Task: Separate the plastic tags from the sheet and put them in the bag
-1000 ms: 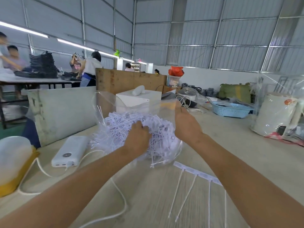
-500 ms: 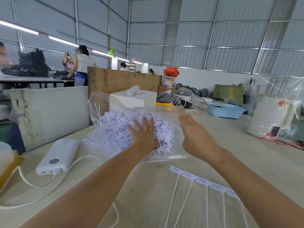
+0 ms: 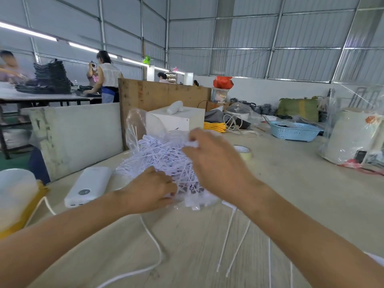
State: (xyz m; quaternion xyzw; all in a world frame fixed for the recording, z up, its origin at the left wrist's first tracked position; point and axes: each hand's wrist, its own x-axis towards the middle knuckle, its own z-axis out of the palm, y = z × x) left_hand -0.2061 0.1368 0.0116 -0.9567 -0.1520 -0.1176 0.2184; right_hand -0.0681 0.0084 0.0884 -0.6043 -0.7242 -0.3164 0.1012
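Hands: left hand (image 3: 152,189), right hand (image 3: 216,163) grip clear bag (image 3: 137,125) full of white tags (image 3: 162,156)

Two bare forearms in view, entering from the lower corners – no sleeves, cuffs or gloves anywhere along them. Left hand (image 3: 151,189) and right hand (image 3: 216,161) both uncovered. No watch, bracelet or band at either wrist. No rings discernible on the visible fingers – slight motion blur there, so fine detail uncertain. Small patch of white at the lower right frame edge beside the right arm; cannot tell whether clothing.
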